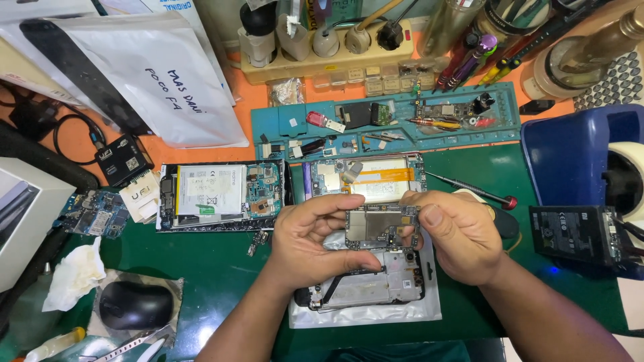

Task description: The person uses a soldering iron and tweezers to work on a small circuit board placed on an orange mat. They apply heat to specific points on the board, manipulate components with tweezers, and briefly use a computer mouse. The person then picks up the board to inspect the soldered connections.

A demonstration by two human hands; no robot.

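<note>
A crowded repair bench: a green mat (221, 268) covers the near part, orange top behind it. All places below are told from the board (377, 226), a small phone circuit board held up over the mat.

Just behind the board lies an opened phone (367, 177) with an orange ribbon across its battery. Left of the board lies a second opened phone (225, 194) with a white battery. Directly under the board sits a phone frame (376, 285) on a silvery bag (429, 312). Far behind the board a blue tray (382, 124) carries small parts, and a beige power strip (329, 57) runs behind that. Right of the board lies a screwdriver (469, 190) with a red end. Far left and nearer than the board sits a black mouse (136, 305).

The left hand (312, 241) pinches the board's left edge, thumb on top, fingers curled underneath. The right hand (456, 234) grips the right edge the same way, thumb pressed on the upper corner. The board sits between both hands, touching each.
</note>
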